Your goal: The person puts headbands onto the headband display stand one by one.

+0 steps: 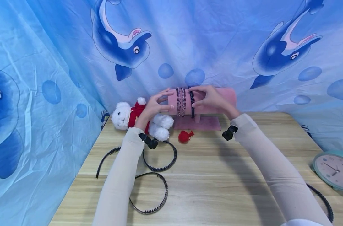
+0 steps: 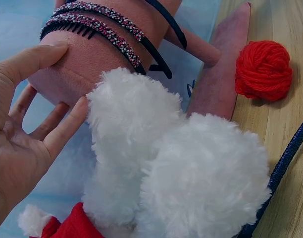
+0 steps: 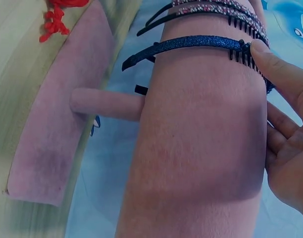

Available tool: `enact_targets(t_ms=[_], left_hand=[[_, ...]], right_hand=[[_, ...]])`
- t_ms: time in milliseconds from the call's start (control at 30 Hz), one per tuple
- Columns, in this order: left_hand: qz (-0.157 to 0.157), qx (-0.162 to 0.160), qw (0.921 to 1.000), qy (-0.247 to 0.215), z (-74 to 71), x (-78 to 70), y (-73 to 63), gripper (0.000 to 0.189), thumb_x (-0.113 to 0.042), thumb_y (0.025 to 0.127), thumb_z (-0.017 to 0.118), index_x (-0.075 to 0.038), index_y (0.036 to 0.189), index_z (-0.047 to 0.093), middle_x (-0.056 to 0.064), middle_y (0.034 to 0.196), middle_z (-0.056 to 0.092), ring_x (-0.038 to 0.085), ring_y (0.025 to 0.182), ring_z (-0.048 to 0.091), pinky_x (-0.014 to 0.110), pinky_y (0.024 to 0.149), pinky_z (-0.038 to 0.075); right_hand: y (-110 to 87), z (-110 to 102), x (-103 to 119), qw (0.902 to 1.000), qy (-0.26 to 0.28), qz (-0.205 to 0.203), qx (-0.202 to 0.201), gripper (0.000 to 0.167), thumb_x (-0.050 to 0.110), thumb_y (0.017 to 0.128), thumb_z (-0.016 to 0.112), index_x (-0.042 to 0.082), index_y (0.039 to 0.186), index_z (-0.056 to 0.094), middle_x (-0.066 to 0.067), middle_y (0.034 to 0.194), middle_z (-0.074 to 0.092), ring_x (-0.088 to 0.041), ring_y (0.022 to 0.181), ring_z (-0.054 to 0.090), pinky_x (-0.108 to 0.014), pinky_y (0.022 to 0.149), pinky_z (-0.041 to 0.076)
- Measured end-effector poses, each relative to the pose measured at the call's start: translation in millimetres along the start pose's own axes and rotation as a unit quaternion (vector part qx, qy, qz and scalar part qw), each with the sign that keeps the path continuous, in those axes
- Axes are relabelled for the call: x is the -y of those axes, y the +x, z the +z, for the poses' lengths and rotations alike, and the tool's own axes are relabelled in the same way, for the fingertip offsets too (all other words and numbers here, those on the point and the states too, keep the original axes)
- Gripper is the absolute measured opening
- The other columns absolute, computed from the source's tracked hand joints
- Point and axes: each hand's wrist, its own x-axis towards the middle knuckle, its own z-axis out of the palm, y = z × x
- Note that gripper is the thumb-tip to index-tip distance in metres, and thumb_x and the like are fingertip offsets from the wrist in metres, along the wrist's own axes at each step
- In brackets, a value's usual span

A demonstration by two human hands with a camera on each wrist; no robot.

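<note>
A pink velvety headband stand [image 1: 229, 95], a horizontal roll on a post and flat base, stands at the back of the table. Two sparkly beaded headbands [image 2: 99, 27] sit side by side near its left end. To their right is a dark blue glittery headband [image 3: 191, 43] with comb teeth. My left hand [image 1: 154, 105] holds the roll's left end, thumb in front and fingers around the far side. My right hand [image 1: 212, 99] reaches over the roll; its thumb rests on the blue headband, and its other fingers are partly hidden behind the roll.
A white plush toy [image 1: 122, 116] in red lies beside the stand's left end. A red yarn ball [image 1: 184, 137] is before the base. Several dark headbands [image 1: 166, 191] lie on the wooden table [image 1: 205, 188]. A clock [image 1: 334, 169] stands at the right edge.
</note>
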Motion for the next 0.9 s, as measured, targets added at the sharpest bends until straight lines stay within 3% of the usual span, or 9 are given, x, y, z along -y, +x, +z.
enact_targets(t_ms=[567,900], left_hand=[[-0.007,-0.004,1.0,-0.003,0.9,-0.9,-1.1,0.064,0.002,0.083,0.08,-0.014,0.142,0.06,-0.012,0.164,0.037,0.028,0.144,0.045,0.044,0.107,0.055],[-0.016,-0.002,0.9998,-0.01,1.5,-0.8,-1.1,0.065,0.002,0.083,0.08,-0.015,0.142,0.06,-0.015,0.164,0.036,0.027,0.145,0.044,0.043,0.104,0.058]], right_hand=[[3.2,13,0,0.9994,0.001,-0.016,-0.031,0.073,0.013,0.077,0.089,0.025,0.143,0.06,-0.006,0.15,0.057,-0.028,0.141,0.049,-0.05,0.122,0.037],[2.0,12,-1,0.9992,-0.004,-0.027,-0.029,0.073,0.013,0.078,0.088,0.024,0.144,0.058,-0.005,0.152,0.056,-0.029,0.144,0.045,-0.051,0.125,0.033]])
